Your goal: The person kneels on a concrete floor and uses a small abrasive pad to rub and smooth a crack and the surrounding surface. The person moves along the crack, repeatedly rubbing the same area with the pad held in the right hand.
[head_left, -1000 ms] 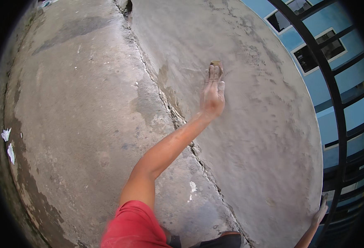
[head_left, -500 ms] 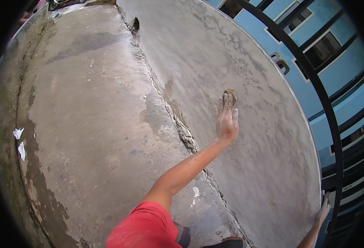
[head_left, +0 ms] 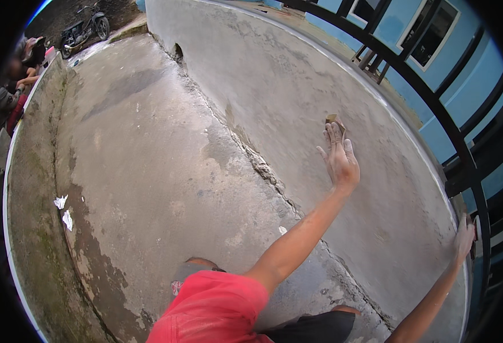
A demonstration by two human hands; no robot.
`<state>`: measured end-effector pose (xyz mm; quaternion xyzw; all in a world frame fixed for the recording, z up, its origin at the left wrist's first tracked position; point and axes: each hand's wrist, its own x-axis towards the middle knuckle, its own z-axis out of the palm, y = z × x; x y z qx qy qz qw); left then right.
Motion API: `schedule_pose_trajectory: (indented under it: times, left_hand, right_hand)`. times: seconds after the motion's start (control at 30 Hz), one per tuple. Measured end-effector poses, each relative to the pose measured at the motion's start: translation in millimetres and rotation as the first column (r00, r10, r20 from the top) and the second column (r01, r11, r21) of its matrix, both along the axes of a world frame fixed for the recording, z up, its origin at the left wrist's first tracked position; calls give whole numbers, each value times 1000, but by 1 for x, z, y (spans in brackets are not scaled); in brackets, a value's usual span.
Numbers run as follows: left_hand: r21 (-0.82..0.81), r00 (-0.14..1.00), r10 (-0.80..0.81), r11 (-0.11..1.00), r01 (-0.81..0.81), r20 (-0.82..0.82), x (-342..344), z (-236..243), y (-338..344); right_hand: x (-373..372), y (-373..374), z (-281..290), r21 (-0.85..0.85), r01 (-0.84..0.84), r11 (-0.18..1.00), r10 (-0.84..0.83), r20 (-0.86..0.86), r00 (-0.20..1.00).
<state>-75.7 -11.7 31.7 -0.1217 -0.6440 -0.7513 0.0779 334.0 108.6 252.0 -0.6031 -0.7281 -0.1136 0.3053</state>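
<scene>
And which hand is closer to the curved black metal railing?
Right. The right hand is at the edge of the smooth grey wall, beside the railing. The left hand is farther from it, out on the wall's face.

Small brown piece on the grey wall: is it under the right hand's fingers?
No, the small brown piece is under the fingers of the left hand, while the right hand is well apart from it.

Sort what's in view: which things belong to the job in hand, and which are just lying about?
Apparently in use: left hand, tan pad at its fingertips, grey wall, right hand near the wall's edge.
Just lying or standing about: white scraps, motorbike.
</scene>
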Motion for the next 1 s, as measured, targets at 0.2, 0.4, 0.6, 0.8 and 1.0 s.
schedule_pose_trajectory:
  times: [0.2,0.4,0.6,0.8,1.0]
  left_hand:
    - [129,847,-140,988,86,512,-76,-120,-46]
    - [77,993,-34,997,25,117,87,-86,3]
    - [186,889,-50,982,-40,454,-3,-121,-7]
    - [42,963,-123,992,117,241,107,-125,-2]
    - [239,734,-171,971,12,657,-57,-229,-34]
  right_hand:
    - [-39,-6,-8,-132,-3,991,10,52,999]
    - [0,10,5,-93,23,995,-19,47,999]
    - [-18,10,-1,-75,-80,994,79,-16,997]
    - [5,20,1,-57,-152,987,147,-84,986]
    - [-16,-2,6,-133,-259,957,240,-142,960]
